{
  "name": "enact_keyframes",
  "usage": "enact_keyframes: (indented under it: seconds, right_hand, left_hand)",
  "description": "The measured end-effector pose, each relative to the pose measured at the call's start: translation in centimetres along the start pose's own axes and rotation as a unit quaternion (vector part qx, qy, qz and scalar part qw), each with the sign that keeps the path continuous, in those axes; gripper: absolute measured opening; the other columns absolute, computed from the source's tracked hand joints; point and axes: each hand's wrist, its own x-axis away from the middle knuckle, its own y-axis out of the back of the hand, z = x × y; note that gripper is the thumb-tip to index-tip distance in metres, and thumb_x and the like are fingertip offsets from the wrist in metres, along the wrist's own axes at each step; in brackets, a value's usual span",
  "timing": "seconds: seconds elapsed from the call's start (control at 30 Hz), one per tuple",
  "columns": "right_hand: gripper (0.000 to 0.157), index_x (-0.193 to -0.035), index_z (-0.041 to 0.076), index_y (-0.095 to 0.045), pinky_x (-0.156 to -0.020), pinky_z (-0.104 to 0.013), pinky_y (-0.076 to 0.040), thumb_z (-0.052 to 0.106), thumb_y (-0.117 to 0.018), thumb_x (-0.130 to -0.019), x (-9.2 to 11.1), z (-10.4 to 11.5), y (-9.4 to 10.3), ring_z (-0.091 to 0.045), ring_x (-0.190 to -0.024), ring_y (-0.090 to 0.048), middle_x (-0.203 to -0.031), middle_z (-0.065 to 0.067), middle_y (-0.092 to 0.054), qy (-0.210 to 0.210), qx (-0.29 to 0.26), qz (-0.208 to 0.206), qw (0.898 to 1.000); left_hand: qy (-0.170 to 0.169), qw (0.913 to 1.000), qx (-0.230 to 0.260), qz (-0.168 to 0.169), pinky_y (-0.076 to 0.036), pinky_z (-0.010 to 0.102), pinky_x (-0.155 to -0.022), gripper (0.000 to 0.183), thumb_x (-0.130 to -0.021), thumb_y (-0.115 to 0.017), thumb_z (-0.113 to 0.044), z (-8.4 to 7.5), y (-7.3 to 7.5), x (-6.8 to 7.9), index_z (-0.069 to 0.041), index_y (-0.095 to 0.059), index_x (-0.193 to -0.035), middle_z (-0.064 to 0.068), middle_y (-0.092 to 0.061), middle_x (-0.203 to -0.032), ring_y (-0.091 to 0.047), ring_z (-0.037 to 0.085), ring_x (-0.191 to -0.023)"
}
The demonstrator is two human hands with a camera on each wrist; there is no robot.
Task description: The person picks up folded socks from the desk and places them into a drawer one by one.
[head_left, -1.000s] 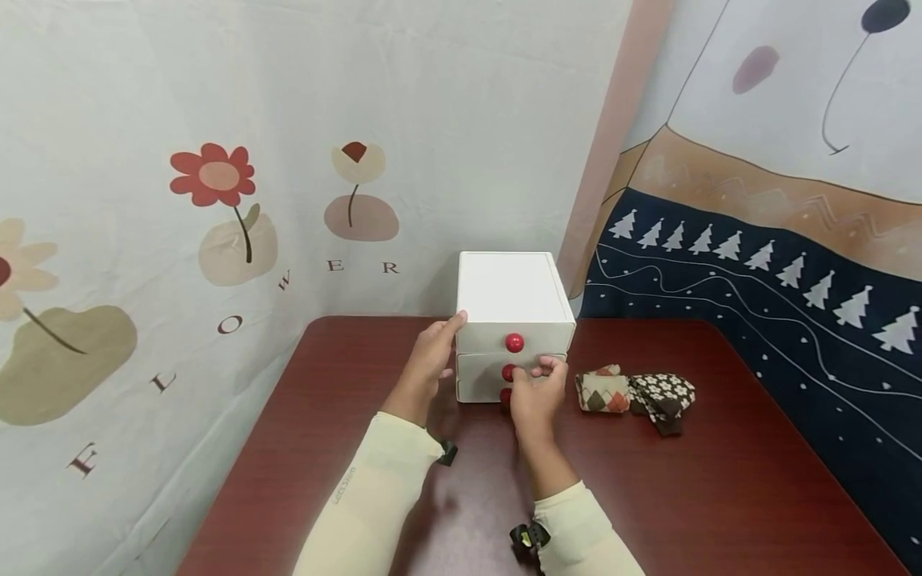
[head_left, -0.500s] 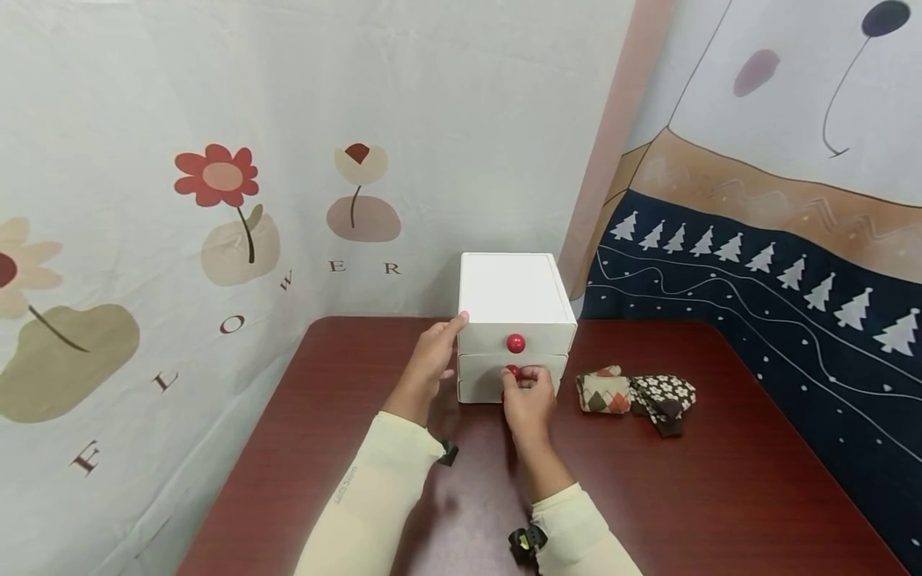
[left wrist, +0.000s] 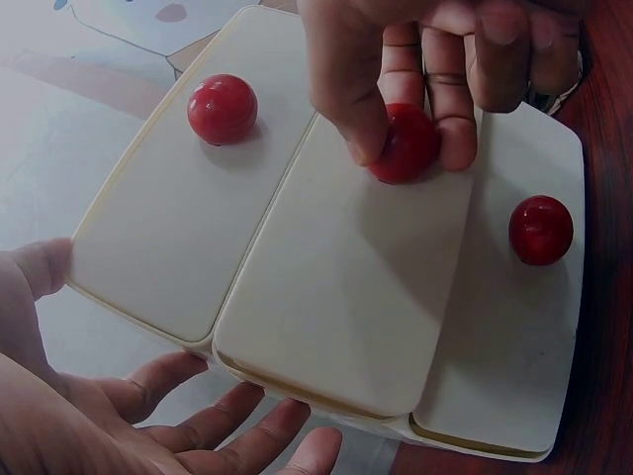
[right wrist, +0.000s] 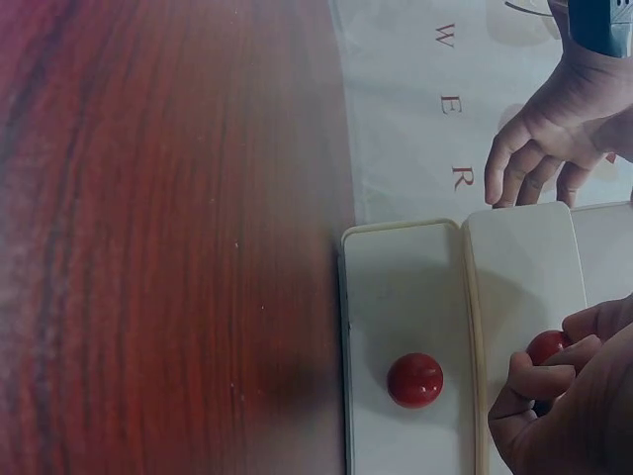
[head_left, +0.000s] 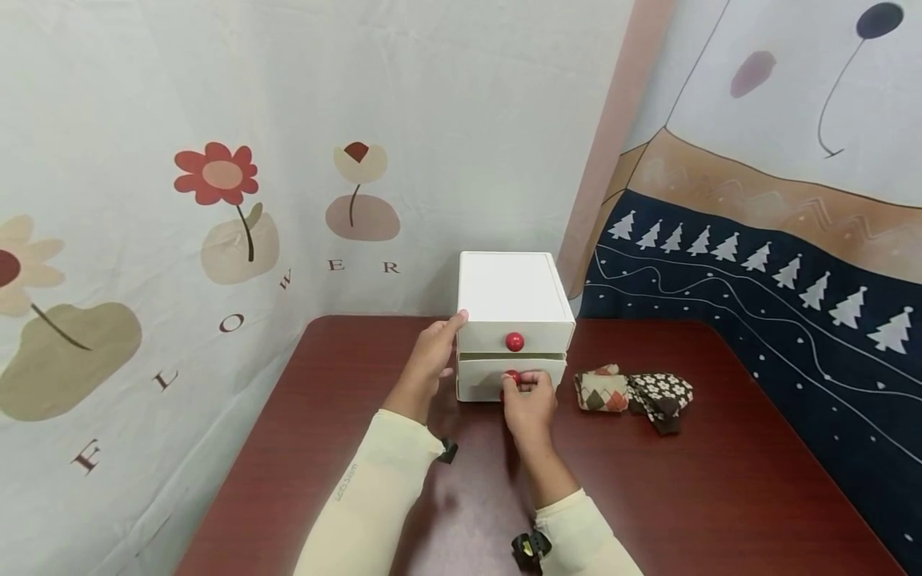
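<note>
A small white drawer cabinet (head_left: 507,288) stands at the back of the table, with three drawers stacked one above another, each with a round red knob. My right hand (head_left: 531,404) pinches the middle drawer's knob (left wrist: 407,143) between thumb and fingers. That middle drawer (left wrist: 336,277) juts out a little, and a dark gap shows above its front. Against the cabinet's left side rests my left hand (head_left: 432,356), its thumb at the front upper corner and its fingers fairly straight along the side. The top knob (head_left: 515,342) and the bottom knob (left wrist: 541,230) are untouched.
To the right of the cabinet lie a folded argyle cloth bundle (head_left: 602,390) and a dark floral cloth bundle (head_left: 660,398). Behind the reddish-brown table (head_left: 720,480) hangs a printed wall cloth (head_left: 446,120) with flowers and letters.
My right hand has moved left and closed its fingers on the middle knob. The middle drawer has come out slightly. The left hand stays in place.
</note>
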Motion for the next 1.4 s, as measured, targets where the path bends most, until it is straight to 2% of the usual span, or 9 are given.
enact_keyframes:
  seconds: [0.2,0.5,0.97,1.4]
  right_hand:
    - [0.022,-0.098,0.001,-0.064,-0.073,-0.03,-0.051,0.013,-0.082,-0.091,0.3,-0.1,0.5,-0.021,-0.079,-0.065,-0.083,-0.011,-0.07,0.009,0.032,0.008,0.999]
    - [0.021,-0.096,0.001,-0.064,-0.072,-0.032,-0.05,0.011,-0.081,-0.089,1.0,0.0,1.5,-0.016,-0.073,-0.061,-0.08,-0.011,-0.07,0.039,0.069,0.025,0.997]
    - [0.019,-0.098,0.004,-0.063,-0.073,-0.034,-0.049,0.016,-0.078,-0.094,2.8,0.4,3.1,-0.02,-0.075,-0.061,-0.081,-0.009,-0.069,0.05,0.135,0.066,0.987]
    - [0.02,-0.099,0.004,-0.063,-0.07,-0.033,-0.05,0.017,-0.078,-0.095,4.4,0.7,4.1,-0.017,-0.073,-0.061,-0.08,-0.008,-0.071,0.064,0.158,0.075,0.983]
  left_hand:
    - [0.001,0.9999,-0.009,-0.004,-0.042,0.071,-0.121,0.073,-0.105,-0.058,-0.066,0.0,-0.1,-0.2,-0.007,-0.058,-0.148,0.016,-0.054,-0.16,-0.048,0.037,-0.153]
    - [0.004,0.9999,-0.012,-0.001,-0.041,0.071,-0.122,0.072,-0.105,-0.056,-0.065,-0.2,-0.1,-0.3,-0.007,-0.058,-0.148,0.016,-0.052,-0.162,-0.047,0.037,-0.154]
    - [0.003,0.9999,-0.013,0.0,-0.043,0.07,-0.119,0.071,-0.105,-0.057,-0.064,-0.1,0.1,-0.4,-0.006,-0.059,-0.146,0.016,-0.055,-0.158,-0.052,0.038,-0.149]
    - [0.003,0.9998,-0.016,0.007,-0.041,0.072,-0.121,0.072,-0.106,-0.057,-0.065,0.1,0.3,-0.3,-0.006,-0.057,-0.147,0.016,-0.054,-0.161,-0.049,0.04,-0.153]
